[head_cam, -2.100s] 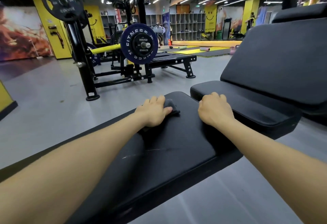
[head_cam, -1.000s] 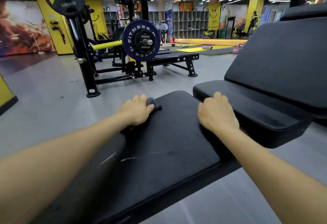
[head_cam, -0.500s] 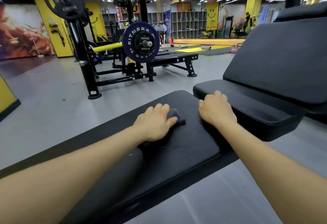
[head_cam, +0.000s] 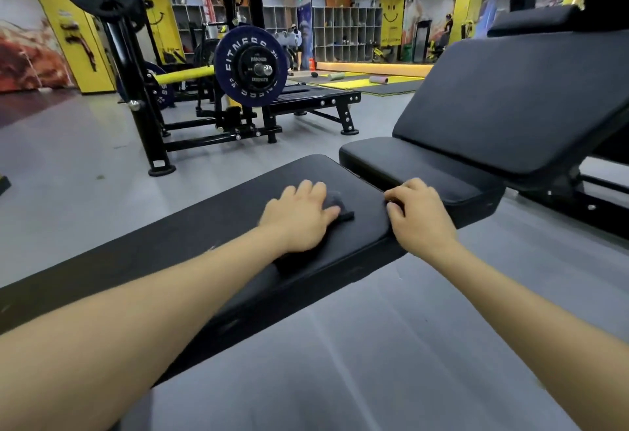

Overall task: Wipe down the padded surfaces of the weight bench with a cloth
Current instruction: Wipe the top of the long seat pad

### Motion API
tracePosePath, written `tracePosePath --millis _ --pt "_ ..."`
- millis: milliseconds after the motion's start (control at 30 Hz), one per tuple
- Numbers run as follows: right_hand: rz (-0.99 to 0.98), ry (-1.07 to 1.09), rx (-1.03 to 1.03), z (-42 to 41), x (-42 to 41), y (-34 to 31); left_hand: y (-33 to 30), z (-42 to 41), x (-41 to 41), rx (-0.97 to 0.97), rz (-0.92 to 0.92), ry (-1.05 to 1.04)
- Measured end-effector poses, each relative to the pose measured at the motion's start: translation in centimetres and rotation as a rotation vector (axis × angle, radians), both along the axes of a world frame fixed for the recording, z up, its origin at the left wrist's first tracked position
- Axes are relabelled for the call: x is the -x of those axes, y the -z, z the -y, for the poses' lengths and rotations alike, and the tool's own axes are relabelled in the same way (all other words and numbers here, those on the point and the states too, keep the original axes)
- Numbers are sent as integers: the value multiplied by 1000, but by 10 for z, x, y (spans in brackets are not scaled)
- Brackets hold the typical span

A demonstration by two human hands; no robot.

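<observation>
A long black padded bench (head_cam: pixel 211 226) runs from lower left toward the middle of the head view. My left hand (head_cam: pixel 299 216) lies on top of a small dark grey cloth (head_cam: pixel 338 204) near the pad's far end and presses it onto the pad. Only the cloth's right part shows past my fingers. My right hand (head_cam: pixel 417 211) holds the pad's right edge, fingers curled over the corner. Beyond it stand a second black seat pad (head_cam: pixel 418 171) and its inclined backrest (head_cam: pixel 517 103).
A black weight rack (head_cam: pixel 136 90) with a blue plate (head_cam: pixel 250 68) on a yellow bar stands on the grey floor at the back left, with a low black platform (head_cam: pixel 316 98) behind it. Yellow mats (head_cam: pixel 354 83) and shelving (head_cam: pixel 345 34) lie further back.
My left hand has slid the cloth back and forth across the far end of the pad, left and then right again. My right hand has stayed on the pad's right edge.
</observation>
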State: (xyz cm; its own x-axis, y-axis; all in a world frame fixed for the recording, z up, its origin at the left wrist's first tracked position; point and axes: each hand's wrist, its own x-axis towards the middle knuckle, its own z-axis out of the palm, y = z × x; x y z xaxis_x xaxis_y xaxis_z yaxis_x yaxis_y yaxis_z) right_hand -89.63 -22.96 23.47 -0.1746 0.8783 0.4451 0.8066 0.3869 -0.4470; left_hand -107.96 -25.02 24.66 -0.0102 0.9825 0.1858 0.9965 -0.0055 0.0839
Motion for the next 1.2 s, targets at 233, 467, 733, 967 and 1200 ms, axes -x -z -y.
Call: tracePosePath --millis 233,467,733,967,1200 --pt "-193 -46 -30 11 -10 8 -4 2 -21 -27 36 89" --pt "-338 29 23 18 -12 16 2 15 -53 -150 -66 88" --pt "-402 56 24 24 -5 24 9 60 -7 -190 -262 260" --pt "-356 118 -14 26 2 19 11 46 -34 -215 -152 183" --pt "-313 91 -63 32 20 16 13 94 54 2 -91 155"
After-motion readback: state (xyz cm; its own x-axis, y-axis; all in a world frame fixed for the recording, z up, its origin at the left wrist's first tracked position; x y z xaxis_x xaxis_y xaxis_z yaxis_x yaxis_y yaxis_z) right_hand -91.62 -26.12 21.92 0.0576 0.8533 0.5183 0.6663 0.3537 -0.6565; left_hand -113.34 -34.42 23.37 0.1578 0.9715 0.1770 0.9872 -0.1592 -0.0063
